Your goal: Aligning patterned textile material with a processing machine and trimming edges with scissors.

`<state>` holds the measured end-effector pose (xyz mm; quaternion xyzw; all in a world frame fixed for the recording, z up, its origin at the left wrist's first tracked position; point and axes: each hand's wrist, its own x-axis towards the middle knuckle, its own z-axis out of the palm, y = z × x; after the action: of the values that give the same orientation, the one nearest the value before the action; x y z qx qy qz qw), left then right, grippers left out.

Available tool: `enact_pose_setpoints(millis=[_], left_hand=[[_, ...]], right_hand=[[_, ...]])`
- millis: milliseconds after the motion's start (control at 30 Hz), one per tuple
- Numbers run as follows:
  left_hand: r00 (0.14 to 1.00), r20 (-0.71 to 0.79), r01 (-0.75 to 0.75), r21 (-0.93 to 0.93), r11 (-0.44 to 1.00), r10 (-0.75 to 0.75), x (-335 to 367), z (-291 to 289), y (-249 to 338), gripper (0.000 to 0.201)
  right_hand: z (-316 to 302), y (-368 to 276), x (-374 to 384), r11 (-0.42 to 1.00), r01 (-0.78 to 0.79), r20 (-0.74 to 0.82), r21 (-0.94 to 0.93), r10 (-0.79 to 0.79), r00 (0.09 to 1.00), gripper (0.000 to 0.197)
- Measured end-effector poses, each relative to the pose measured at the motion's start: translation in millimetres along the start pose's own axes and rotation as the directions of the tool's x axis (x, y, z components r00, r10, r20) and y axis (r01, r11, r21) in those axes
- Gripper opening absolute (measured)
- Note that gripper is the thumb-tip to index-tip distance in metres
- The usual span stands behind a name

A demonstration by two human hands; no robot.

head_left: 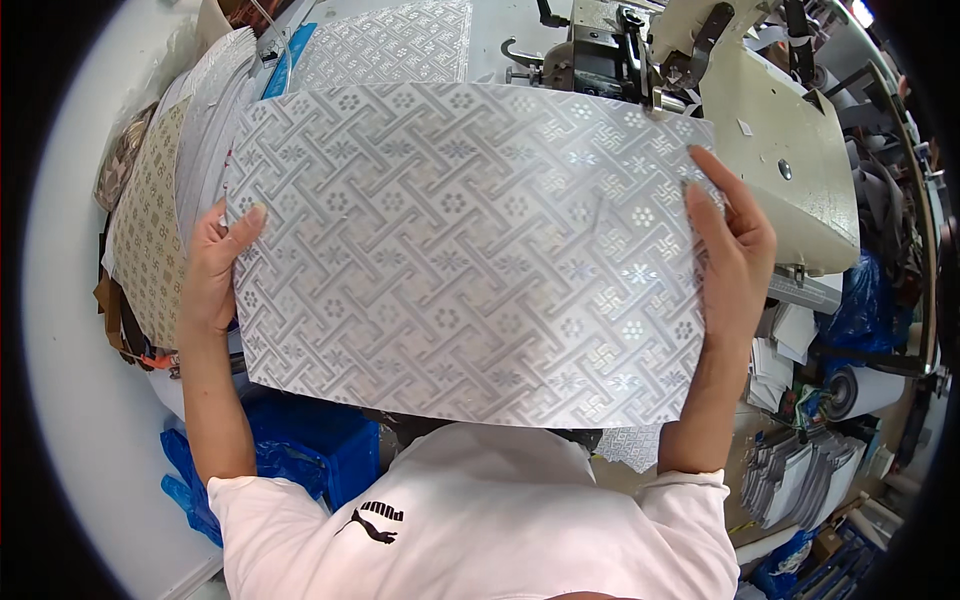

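Note:
A large, shiny silver-white sheet [470, 255] with a raised lattice and flower pattern spreads between my hands, its lower edge close to my body. My left hand [222, 255] grips its left edge, thumb on top and fingers underneath, partly hidden. At the opposite edge, my right hand [735, 235] holds the sheet with thumb on its face and index finger reaching along the side near the upper right corner. Just beyond the sheet's far edge stands a sewing machine [790, 165] with a cream body and dark metal parts.
Another silver patterned sheet [385, 45] lies on the table at the far side. Stacked pale sheets [215, 130] and a gold-patterned sheet [148, 230] are at the left. A blue bin [335, 440] sits low left; bundled grey-white pieces [800, 475] lie low right.

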<state>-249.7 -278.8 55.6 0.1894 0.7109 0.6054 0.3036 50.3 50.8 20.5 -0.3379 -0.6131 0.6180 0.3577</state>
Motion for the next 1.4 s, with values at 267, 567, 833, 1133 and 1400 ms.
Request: enact_pose_setpoints(millis=[267, 567, 833, 1133, 1400], left_hand=[[0.987, 0.157, -0.018, -0.051, 0.999, 0.026, 11.2, 86.6, -15.0, 0.037], [0.875, 0.484, 0.123, -0.226, 0.966, 0.001, 26.5, 189.1, -23.8, 0.033], [0.781, 0.621, 0.138, -0.271, 0.953, 0.063, 29.1, 279.2, -21.6, 0.035], [0.628, 0.672, -0.27, -0.287, 0.919, 0.394, 14.5, 306.4, -20.9, 0.03], [0.548, 0.715, -0.724, 0.143, 0.675, 0.435, -44.2, 179.0, 30.8, 0.02]], right_hand=[[-107.3, -4.7, 16.1, 0.987, 0.074, -0.071, -0.146, -0.085, 0.994, 0.033], [-240.1, -34.1, 34.2, 0.911, 0.092, 0.024, -0.403, -0.09, 0.996, 0.038], [-323.8, -85.3, 29.2, 0.775, 0.09, 0.075, -0.626, -0.055, 0.996, 0.044], [-259.4, -102.5, -18.5, 0.146, 0.261, 0.174, -0.954, -0.438, 0.882, 0.055], [-67.2, -77.0, -19.6, 0.75, 0.578, 0.753, -0.322, -0.167, 0.636, 0.045]])
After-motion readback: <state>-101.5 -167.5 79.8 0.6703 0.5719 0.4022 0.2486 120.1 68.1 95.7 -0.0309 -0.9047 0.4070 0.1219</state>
